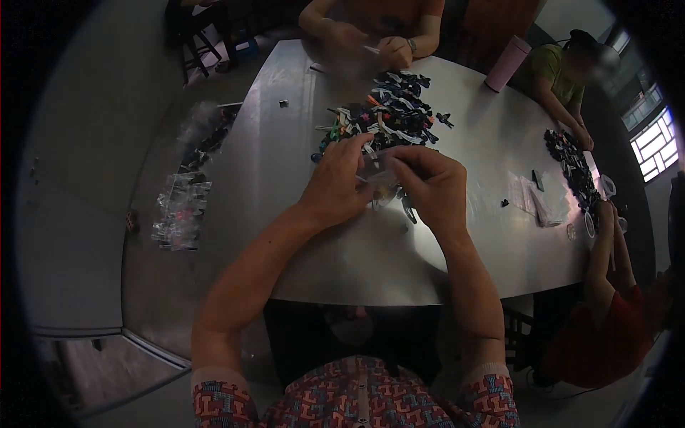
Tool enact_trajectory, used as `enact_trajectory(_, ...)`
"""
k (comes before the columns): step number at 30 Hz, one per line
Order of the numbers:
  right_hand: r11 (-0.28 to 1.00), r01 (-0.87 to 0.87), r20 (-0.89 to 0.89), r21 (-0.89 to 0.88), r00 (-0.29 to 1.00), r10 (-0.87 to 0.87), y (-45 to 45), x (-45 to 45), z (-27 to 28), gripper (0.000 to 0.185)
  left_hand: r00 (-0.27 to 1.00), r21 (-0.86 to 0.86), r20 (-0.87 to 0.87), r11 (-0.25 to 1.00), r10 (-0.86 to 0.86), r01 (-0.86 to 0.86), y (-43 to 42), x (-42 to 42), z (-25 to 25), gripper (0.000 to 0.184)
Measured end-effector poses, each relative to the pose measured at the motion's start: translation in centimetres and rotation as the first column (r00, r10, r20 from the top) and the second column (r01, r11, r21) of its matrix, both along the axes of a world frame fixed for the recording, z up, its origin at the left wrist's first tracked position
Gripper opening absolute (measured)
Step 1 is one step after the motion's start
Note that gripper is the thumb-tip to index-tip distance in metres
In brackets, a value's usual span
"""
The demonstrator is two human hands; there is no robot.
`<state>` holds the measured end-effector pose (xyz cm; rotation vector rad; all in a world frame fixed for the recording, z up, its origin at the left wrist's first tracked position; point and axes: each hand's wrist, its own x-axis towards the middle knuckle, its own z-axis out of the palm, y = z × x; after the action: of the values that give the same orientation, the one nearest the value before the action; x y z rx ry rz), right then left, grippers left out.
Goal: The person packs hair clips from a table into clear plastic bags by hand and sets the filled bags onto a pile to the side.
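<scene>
Both my hands meet over the metal table (342, 264), around a small clear plastic bag (378, 171). My left hand (339, 178) has its fingers closed on the bag's left side. Thumb and fingers of my right hand (432, 185) pinch its right edge. Something small and pale shows at the bag, too blurred to name. Just beyond my hands lies a pile of dark and coloured small items, perhaps hair clips (399, 118). A dark clip-like piece (409, 209) is below, beside my right hand.
Filled clear bags (182, 214) lie at the left. A pink cylinder (508, 64) stands at the back right. Flat plastic bags (535, 200) and a dark pile (571, 167) are at the right. Co-workers sit across and at the right, hands on or over the table.
</scene>
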<state>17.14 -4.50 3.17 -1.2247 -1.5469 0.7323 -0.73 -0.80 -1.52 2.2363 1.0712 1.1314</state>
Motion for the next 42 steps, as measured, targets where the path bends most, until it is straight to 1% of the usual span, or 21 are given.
enact_trajectory(4,1.0,-0.012,-0.036,0.02,0.999,0.013,0.2,0.1,-0.2,0.014,1.0,0.031,-0.001,0.999,0.019,-0.019,0.3,-0.1,-0.7,0.074)
enact_trajectory(6,1.0,0.0,-0.062,0.027,0.998,0.001,0.1,0.1,0.3,0.014,0.996,-0.216,0.081,0.975,-0.028,0.045,0.4,-0.1,-0.2,0.071)
enact_trajectory(7,0.999,0.013,-0.088,0.034,0.996,-0.01,0.0,0.1,0.5,0.014,0.996,-0.217,0.08,0.975,-0.028,0.045,0.3,-0.3,0.4,0.071)
enact_trajectory(9,0.997,0.04,-0.135,0.071,0.99,-0.031,0.5,0.7,0.5,0.014,0.968,-0.487,0.245,0.857,-0.054,0.171,0.2,-0.7,1.7,0.07)
enact_trajectory(10,0.992,0.071,-0.182,0.106,0.982,-0.051,0.7,1.1,0.4,0.014,0.968,-0.487,0.245,0.857,-0.051,0.169,0.8,-0.9,1.3,0.07)
enact_trajectory(12,0.995,0.056,-0.132,0.088,0.99,-0.044,1.0,2.2,0.5,0.016,0.894,-0.53,0.447,0.805,-0.002,0.267,1.6,-1.3,1.2,0.071)
enact_trajectory(14,0.999,0.024,0.375,-0.023,0.927,-0.014,1.2,3.3,0.9,0.021,0.883,-0.581,0.47,0.754,0.003,0.307,1.1,-1.9,2.7,0.069)
enact_trajectory(15,0.995,-0.014,0.413,0.097,0.91,-0.027,1.6,3.5,0.4,0.024,0.872,-0.627,0.49,0.698,0.008,0.346,0.8,-2.1,3.7,0.067)
enact_trajectory(18,0.968,-0.092,0.296,0.235,0.955,0.019,2.2,3.3,-0.4,0.027,0.821,-0.591,0.56,0.639,-0.115,0.493,1.2,-2.8,3.3,0.065)
enact_trajectory(21,0.979,-0.139,0.111,0.153,0.986,0.122,1.5,1.9,-0.3,0.033,0.76,-0.586,0.621,0.531,-0.191,0.612,0.9,-2.6,3.1,0.07)
enact_trajectory(22,0.961,-0.146,0.16,0.233,0.981,0.11,1.5,1.4,-0.6,0.034,0.76,-0.586,0.621,0.531,-0.191,0.612,0.8,-2.5,2.9,0.07)
enact_trajectory(24,0.953,-0.216,0.166,0.211,0.969,0.183,1.7,1.5,-1.0,0.03,0.753,-0.589,0.571,0.477,-0.327,0.653,0.8,-2.3,2.8,0.07)
enact_trajectory(25,0.939,-0.29,0.17,0.188,0.951,0.259,1.8,1.5,-1.0,0.025,0.754,-0.588,0.571,0.48,-0.324,0.651,0.7,-2.2,3.0,0.07)
enact_trajectory(27,0.958,-0.284,0.02,0.035,0.959,0.283,1.8,1.5,-1.1,0.018,0.786,-0.623,0.444,0.483,-0.43,0.615,0.4,-2.4,3.7,0.071)
enact_trajectory(28,0.968,-0.247,-0.013,0.055,0.969,0.248,1.7,1.4,-1.1,0.012,0.806,-0.625,0.439,0.51,-0.397,0.591,0.5,-2.5,3.5,0.071)
enact_trajectory(30,0.969,-0.248,-0.015,0.007,0.969,0.248,1.9,1.7,-0.9,0.011,0.783,-0.526,0.448,0.581,-0.432,0.621,1.2,-2.3,2.4,0.069)
enact_trajectory(32,0.982,-0.188,-0.053,-0.023,0.981,0.186,1.7,1.4,-0.9,0.01,0.781,-0.432,0.52,0.682,-0.347,0.59,1.4,-2.1,2.3,0.066)
enact_trajectory(34,0.985,-0.169,-0.003,-0.017,0.986,0.169,1.8,1.6,-1.0,0.009,0.808,-0.389,0.52,0.765,-0.277,0.513,1.8,-2.2,2.2,0.059)
enact_trajectory(37,0.991,-0.13,-0.069,0.012,0.989,0.131,1.8,1.1,-1.4,0.008,0.724,-0.414,0.67,0.726,-0.165,0.549,2.4,-2.1,2.0,0.041)
enact_trajectory(40,0.993,-0.106,-0.017,0.047,0.994,0.107,2.4,1.6,-2.3,0.009,0.836,-0.163,0.524,0.944,-0.163,0.286,2.0,-1.7,2.4,0.011)
enact_trajectory(42,0.988,-0.122,-0.087,0.097,0.988,0.131,2.4,1.4,-2.7,0.012,0.853,-0.15,0.507,0.962,-0.123,0.228,1.5,-1.8,3.2,0.011)
